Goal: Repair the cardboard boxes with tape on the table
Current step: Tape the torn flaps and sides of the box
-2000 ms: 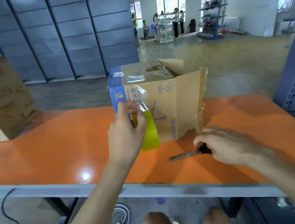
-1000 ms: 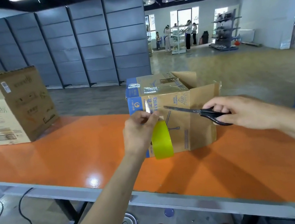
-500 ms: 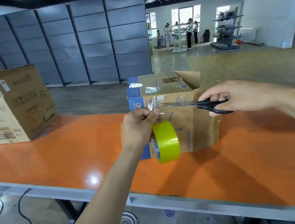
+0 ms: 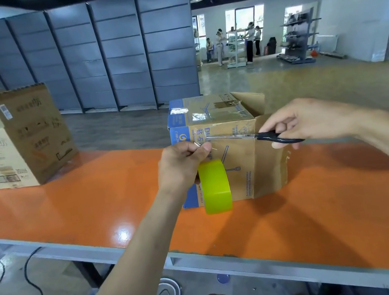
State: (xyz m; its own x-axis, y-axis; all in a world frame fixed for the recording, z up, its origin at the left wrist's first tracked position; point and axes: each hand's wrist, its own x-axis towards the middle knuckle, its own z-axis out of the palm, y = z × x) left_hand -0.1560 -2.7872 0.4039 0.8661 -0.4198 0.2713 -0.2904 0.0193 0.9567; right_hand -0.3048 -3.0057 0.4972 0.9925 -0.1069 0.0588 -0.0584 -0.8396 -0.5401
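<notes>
Two hands are busy on one cut. Nearest me, over the orange worktop (image 4: pixel 90 206), my left hand (image 4: pixel 181 167) is clamped on the yellow-green tape roll (image 4: pixel 215 187). It pinches near the top of the roll, which hangs in front of the box face. From three o'clock my right hand (image 4: pixel 312 120) is curled through the black handles of the scissors (image 4: pixel 253 136). Their blades reach toward nine o'clock and end right at the left hand's fingertips.

I judge the step in hand to be severing a strip pulled from the roll, though the strip is clear and too faint for me to trace. The next move calls for a clean snip with the left hand holding tension, then pressing the loose end flat.

Behind both hands, at twelve o'clock, stands the cardboard box (image 4: pixel 241 170) under repair. It is brown with blue edging and has glossy tape patches on top. A flap is raised at its far right corner, and its right side is ragged along the lower edge. Well apart at ten o'clock, a second, larger box (image 4: pixel 19 140) stands at the worktop's far-left edge.
</notes>
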